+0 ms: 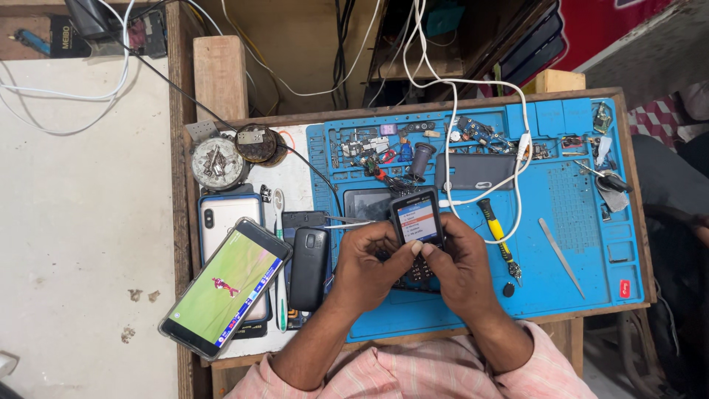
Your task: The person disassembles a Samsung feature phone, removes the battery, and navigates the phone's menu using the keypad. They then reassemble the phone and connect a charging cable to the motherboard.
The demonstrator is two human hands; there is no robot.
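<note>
both hands [413,266] around keypad phone [417,222], over blue mat [583,244]

Small black keypad phone [417,225], held upright over the middle of the blue mat [576,244], slightly tilted, its top pointing far. The screen is lit, showing a white-and-blue menu with a red band. The keypad at its near end is largely hidden. A white cable [473,201] meets its right side.
</note>
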